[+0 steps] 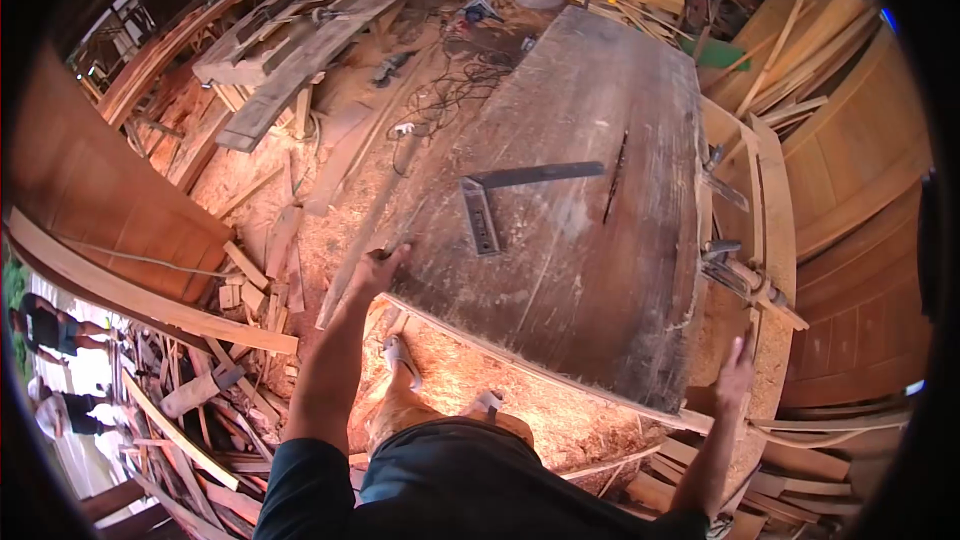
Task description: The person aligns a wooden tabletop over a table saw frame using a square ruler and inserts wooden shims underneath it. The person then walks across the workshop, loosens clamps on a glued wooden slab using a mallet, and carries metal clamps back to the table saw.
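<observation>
Left hand [383, 266] touches scuffed wood [540, 280] — right hand [736, 376] apart.

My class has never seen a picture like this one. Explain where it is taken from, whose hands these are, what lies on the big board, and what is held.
There is no robot here. One camera on a person's head looks forward and down, so we see the wearer's own arms and feet; the round dark edge frames the view. The left hand is at the near left corner of the wide wooden board; its grip is unclear. The right hand is raised beyond the board's right side, with nothing visible in it. On the board lies an angled tool with a dark blade, and sawdust covers the floor.
</observation>
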Demonstrator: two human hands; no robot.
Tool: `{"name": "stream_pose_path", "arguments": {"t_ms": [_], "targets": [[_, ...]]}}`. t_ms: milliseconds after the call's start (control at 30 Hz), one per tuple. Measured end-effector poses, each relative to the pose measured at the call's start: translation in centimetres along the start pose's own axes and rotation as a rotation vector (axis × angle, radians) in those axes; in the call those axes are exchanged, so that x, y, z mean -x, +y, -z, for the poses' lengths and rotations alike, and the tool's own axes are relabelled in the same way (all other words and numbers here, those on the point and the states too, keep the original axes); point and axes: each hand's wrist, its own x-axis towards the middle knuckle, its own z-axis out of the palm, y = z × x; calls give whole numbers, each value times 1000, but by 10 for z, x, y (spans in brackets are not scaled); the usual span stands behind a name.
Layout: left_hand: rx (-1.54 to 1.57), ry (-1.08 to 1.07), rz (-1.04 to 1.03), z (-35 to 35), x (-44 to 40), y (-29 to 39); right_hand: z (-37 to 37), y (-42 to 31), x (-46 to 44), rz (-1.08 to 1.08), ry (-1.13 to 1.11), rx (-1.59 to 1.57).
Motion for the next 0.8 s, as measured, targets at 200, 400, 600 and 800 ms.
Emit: {"name": "stream_pose_path", "arguments": {"t_ms": [200,400,600,800], "targets": [[-204,50,154,1,5,13,-89,-35,69,-75,-166,450],[-249,65,184,4,9,21,-44,38,17,-166,-156,-280],[-176,100,159,-4,-8,-5,-39,157,-13,-740,-105,-1015],[-71,159,58,-13,-29,-49,-73,120,-4,-694,-255,-864]]}}
